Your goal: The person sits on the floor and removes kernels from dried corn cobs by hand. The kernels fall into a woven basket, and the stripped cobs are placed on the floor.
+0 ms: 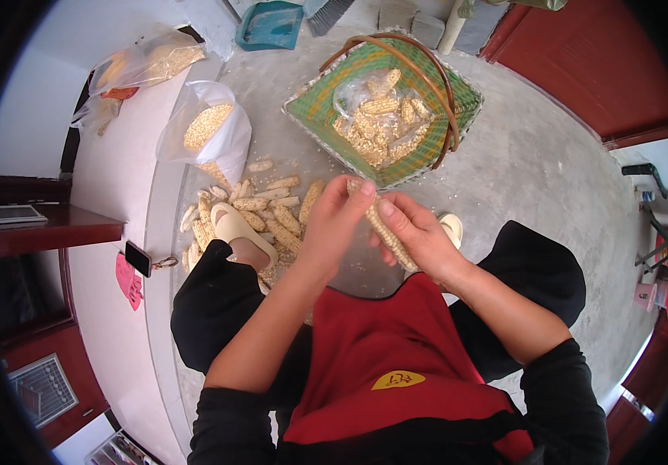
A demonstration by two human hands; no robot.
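Note:
Both hands grip one pale dried corn cob (389, 232), held slantwise above my lap. My left hand (337, 215) has its thumb on the cob's far end. My right hand (418, 229) wraps the middle, thumb pressed along its side. Rows of kernels still show on the near half. Just beyond my hands stands a green and yellow woven basket (316, 110) with brown handles; corn ears (379, 106) and loose kernels lie in a clear plastic bag inside it. A heap of cobs (281, 218) covers the floor left of my hands, around my slippered foot.
A white sack (235, 136) of kernels stands against the raised ledge (162, 174) on the left. Clear bags (174, 58) of grain and a phone (138, 258) rest on that ledge. A teal dustpan (270, 26) and a broom (327, 16) are at the far wall.

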